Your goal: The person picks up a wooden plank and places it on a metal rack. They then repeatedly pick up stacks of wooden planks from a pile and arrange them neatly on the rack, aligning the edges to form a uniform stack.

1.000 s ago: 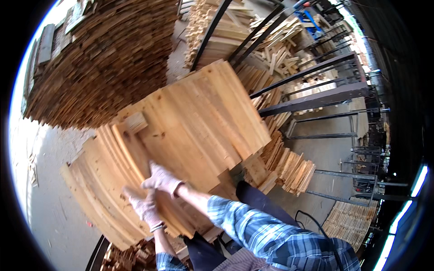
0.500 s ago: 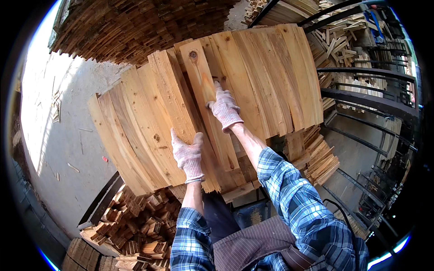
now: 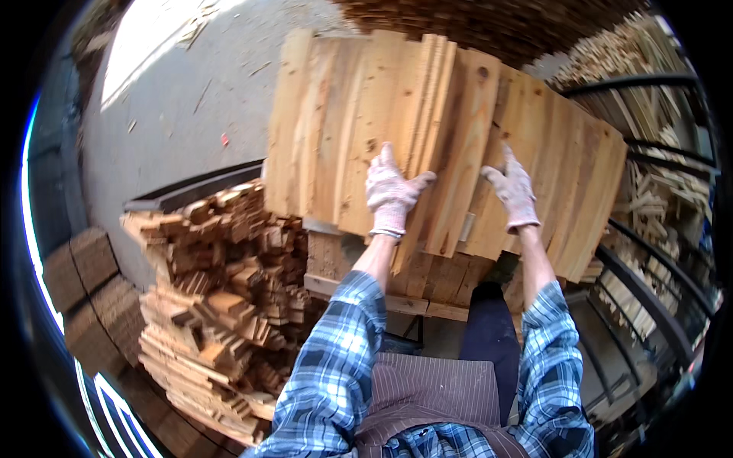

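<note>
Both hands wear pale knit gloves. My left hand rests on a narrow pile of stacked boards in the middle of the layer, fingers stretched forward and thumb spread to the right. To its right lies a loose wooden board with a dark knot near its far end. My right hand is just right of that board, over the right-hand row of boards, with thumb and fingers apart. Nothing shows in its grasp; whether it touches the wood is unclear. Another row of boards lies left of my left hand.
A rough heap of short wood pieces stands at the lower left, beside a dark metal bar. Black metal rails run along the right. Stacked lumber stands beyond the boards, and thin sticks lie at far right.
The view has turned, so the boards appear farther right and more of the lower-left heap shows. My right hand has come off the loose knotted board to its right side, with its fingers spread.
</note>
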`<state>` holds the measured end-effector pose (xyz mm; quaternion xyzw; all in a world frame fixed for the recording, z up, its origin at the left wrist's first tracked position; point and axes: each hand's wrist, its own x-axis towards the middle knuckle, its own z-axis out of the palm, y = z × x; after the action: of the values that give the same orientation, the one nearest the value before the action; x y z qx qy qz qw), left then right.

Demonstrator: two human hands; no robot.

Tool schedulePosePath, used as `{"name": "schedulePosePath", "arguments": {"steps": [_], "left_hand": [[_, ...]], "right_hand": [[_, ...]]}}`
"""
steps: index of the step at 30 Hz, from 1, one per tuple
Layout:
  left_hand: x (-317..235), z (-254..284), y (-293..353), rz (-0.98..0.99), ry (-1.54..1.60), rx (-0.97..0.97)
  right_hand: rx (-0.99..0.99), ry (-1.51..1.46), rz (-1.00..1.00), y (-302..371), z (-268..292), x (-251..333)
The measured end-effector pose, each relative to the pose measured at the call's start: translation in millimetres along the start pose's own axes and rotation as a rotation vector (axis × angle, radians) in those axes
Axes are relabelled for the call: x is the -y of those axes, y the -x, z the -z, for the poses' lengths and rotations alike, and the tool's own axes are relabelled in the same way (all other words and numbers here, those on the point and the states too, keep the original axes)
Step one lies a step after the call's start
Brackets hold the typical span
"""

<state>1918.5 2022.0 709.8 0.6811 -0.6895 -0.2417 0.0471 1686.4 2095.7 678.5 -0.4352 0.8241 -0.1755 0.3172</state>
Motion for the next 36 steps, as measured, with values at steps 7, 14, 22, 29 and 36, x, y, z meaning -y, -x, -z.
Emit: {"name": "schedulePosePath", "arguments": {"steps": [7, 14, 22, 29, 36], "left_hand": [[79, 82, 155, 0.423, 0.512, -0.069], [149, 156, 451, 1.211, 0.758, -0.435], [255, 246, 573, 1.419, 0.841, -1.436], [347, 391, 579, 1.752, 0.249, -1.037], [367, 409, 538, 1.834, -0.033, -0.615]], "right_hand": [[0.476, -0.089, 0.065, 65, 33, 17], [0.862, 0.075, 0.306, 156, 13, 199], [1.070, 0.371, 0.514, 236, -61, 341], [1.162, 0.354, 0.810, 304, -117, 418], [1.178, 0.413, 0.822, 283, -154, 379]]}}
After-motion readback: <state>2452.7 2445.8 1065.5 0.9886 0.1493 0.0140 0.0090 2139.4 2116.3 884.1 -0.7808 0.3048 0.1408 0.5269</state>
